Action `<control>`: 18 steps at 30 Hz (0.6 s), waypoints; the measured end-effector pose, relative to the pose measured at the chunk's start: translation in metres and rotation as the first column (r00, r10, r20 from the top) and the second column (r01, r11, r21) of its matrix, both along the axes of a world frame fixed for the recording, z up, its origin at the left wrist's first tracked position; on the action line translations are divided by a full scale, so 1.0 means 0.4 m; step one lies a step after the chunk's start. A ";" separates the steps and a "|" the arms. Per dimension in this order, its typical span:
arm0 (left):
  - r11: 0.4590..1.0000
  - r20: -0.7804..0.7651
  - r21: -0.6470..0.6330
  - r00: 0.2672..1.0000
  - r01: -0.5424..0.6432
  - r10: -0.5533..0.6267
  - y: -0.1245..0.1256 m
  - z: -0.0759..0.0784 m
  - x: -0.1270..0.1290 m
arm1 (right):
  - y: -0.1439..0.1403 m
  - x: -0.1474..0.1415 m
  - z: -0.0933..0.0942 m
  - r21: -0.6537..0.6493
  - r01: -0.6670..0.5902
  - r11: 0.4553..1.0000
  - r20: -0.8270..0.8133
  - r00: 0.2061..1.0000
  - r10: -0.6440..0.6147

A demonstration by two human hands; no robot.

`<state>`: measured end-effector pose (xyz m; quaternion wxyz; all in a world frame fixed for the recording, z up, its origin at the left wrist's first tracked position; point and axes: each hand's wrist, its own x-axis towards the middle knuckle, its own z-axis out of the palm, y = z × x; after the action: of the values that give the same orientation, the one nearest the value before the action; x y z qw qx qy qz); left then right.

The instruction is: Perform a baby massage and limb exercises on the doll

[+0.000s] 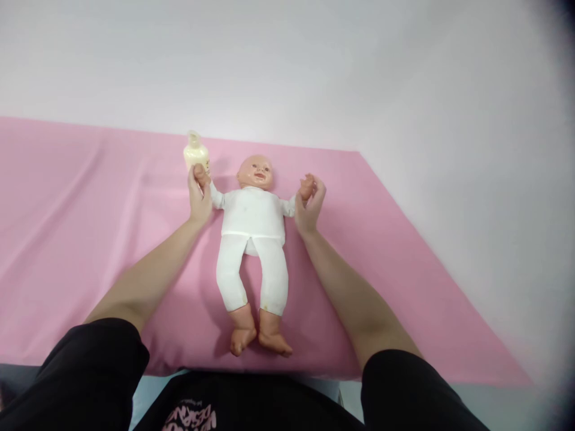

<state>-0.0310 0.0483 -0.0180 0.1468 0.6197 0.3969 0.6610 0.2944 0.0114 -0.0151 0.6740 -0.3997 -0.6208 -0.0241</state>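
The doll lies lengthwise (head away), each hand clasping a wrist.

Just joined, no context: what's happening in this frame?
A person holds a baby doll that lies face-up on a pink sheet. The left hand grips the doll's one hand, the right hand grips the other, spreading its arms out. A pale yellow bottle stands just beyond the left hand.
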 end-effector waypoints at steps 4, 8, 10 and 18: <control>0.995 -0.208 0.065 0.976 0.075 -0.060 -0.037 0.035 0.019 | -0.049 -0.034 0.037 0.021 0.043 0.999 0.246 0.968 -0.046; 0.991 -0.457 0.107 0.889 0.080 -0.022 -0.067 0.058 0.038 | -0.068 -0.053 0.048 0.000 0.020 1.000 0.399 0.917 -0.018; 0.993 -0.565 0.089 0.825 0.075 -0.012 -0.081 0.064 0.049 | -0.073 -0.061 0.052 -0.025 -0.009 1.000 0.453 0.891 0.019; 0.974 -0.741 -0.056 0.644 0.221 -0.189 -0.103 0.075 0.075 | -0.078 -0.079 0.061 -0.166 -0.149 0.975 0.539 0.814 0.216</control>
<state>-0.0009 0.0072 0.0121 0.0344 0.8781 0.3364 0.3386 0.2629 -0.0199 0.0092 0.4402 -0.3528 -0.8248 -0.0376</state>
